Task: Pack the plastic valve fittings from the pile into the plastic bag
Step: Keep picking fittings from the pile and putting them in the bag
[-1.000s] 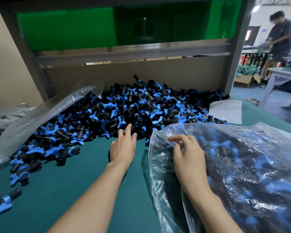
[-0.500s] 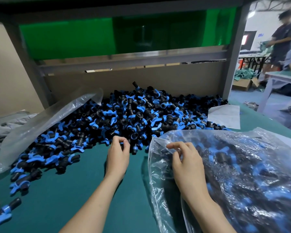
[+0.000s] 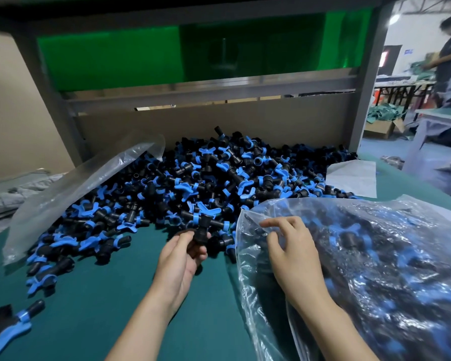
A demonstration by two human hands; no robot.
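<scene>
A big pile of black valve fittings with blue handles (image 3: 219,178) covers the back of the green table (image 3: 89,308). My left hand (image 3: 180,259) is palm up at the pile's near edge, fingers closed around a black and blue fitting (image 3: 202,227) lifted just off the table. To the right lies a clear plastic bag (image 3: 375,269) filled with fittings. My right hand (image 3: 292,254) rests on the bag near its left edge, thumb and fingers pinching the film at the mouth.
An empty clear bag (image 3: 76,188) lies over the pile's left side. A stray fitting (image 3: 8,324) sits at the table's near left corner. A white sheet (image 3: 352,178) lies behind the full bag. A cardboard wall and grey frame close the back. A person stands far right.
My left hand reached flat into the pile, closed on a fitting, then turned palm up and pulled it back. My right hand stayed on the bag's mouth.
</scene>
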